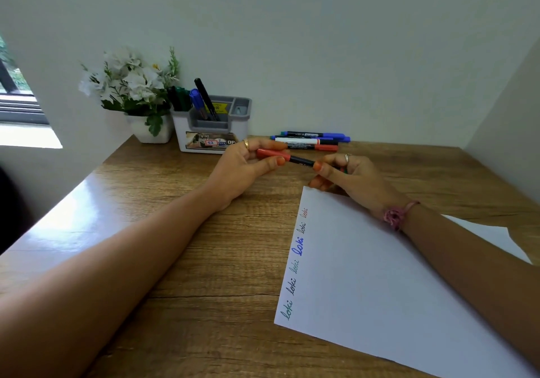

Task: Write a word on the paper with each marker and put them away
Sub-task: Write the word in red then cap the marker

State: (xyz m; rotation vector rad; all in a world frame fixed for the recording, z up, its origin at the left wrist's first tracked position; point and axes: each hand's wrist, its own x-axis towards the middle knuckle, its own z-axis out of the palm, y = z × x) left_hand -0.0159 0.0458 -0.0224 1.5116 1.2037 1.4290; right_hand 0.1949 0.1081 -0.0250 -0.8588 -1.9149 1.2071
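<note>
I hold a red marker (287, 158) level above the desk between both hands. My left hand (247, 170) grips its red cap end. My right hand (349, 177) pinches the black barrel end. The white paper (380, 284) lies at the lower right, with the word "loki" written several times along its left edge in green, black, blue and red. Three markers (311, 140), blue and red among them, lie side by side on the desk behind my hands. A grey-and-white organizer (211, 126) at the back holds several markers upright.
A white pot of white flowers (134, 94) stands left of the organizer against the wall. The wooden desk (181, 255) runs to walls at the back and right. A window sits at the far left.
</note>
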